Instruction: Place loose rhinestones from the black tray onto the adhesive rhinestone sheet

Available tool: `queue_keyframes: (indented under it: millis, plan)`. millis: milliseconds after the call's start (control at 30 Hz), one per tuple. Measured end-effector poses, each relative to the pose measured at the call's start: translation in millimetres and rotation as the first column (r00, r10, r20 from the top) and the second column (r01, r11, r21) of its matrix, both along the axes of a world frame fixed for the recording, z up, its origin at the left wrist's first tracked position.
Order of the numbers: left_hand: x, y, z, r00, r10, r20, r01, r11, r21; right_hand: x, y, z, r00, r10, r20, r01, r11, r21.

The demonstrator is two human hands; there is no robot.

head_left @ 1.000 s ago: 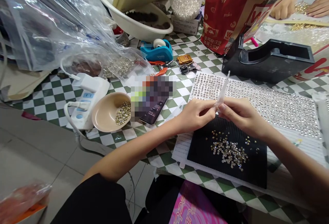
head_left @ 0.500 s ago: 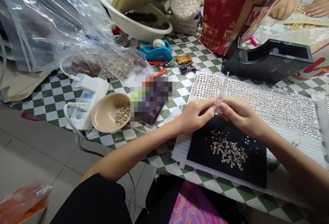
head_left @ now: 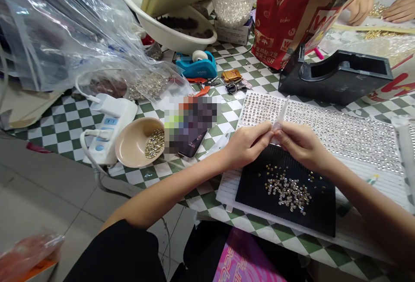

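Note:
A small translucent plastic cone (head_left: pixel 281 114), narrow tip pointing up and away, is pinched between both hands. My left hand (head_left: pixel 248 144) closes thumb and fingers on its lower end. From the other side my right hand (head_left: pixel 300 144) grips the same end, thumb bent against it; what the cone contains cannot be made out. Below the hands lies a black ribbed tray (head_left: pixel 256 187) with loose rhinestones (head_left: pixel 288 193) scattered on it. Behind them is a white sheet (head_left: pixel 350 133) covered in rows of set rhinestones.
On the left stand a beige bowl (head_left: pixel 131 144) of stones, a power strip (head_left: pixel 110 122) and a phone (head_left: pixel 191 144). Farther back are a blue tape dispenser (head_left: pixel 197 66), a black dispenser (head_left: pixel 337 79), a paper bag (head_left: pixel 282 14) and a white basin (head_left: pixel 168 36). A co-worker's hands (head_left: pixel 359 7) show top right.
The cone's tip has dipped slightly and leans a little more to the right. Both hands keep their grip in nearly the same place. The co-worker's hand has shifted slightly.

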State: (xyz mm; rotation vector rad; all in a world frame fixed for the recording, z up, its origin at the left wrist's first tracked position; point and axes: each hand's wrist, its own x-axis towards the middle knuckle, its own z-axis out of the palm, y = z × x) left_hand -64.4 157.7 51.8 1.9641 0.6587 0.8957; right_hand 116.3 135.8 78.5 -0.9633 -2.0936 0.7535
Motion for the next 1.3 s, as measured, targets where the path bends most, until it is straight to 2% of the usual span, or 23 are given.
queue_keyframes:
  millis: [367,833,1067,1167,1300]
  plan:
    - [-0.6,-1.9,2.9,1.0,0.002,0.016,-0.002,1.0,-0.001,0.1,-2.6,3.4,1.0,-0.002,0.004,0.002,1.0,-0.014]
    - [-2.9,0.4,7.4,0.995,-0.002,-0.102,0.009,0.998,0.067,-1.2,-4.4,6.4,0.999,-0.038,-0.035,0.034,0.993,-0.116]
    - [-3.1,0.6,9.6,0.999,-0.034,-0.041,0.035,0.999,0.04,0.3,-3.7,9.7,0.997,-0.023,-0.069,0.013,0.989,-0.146]
    - [-2.6,0.7,11.7,0.999,0.045,-0.001,-0.045,0.999,0.009,3.8,-4.5,8.1,0.999,-0.022,-0.047,0.018,0.997,-0.076]
    - [-2.2,3.2,12.3,0.981,0.175,0.083,-0.173,0.984,-0.031,5.3,-6.4,-0.2,0.994,-0.095,-0.051,0.103,0.975,0.197]
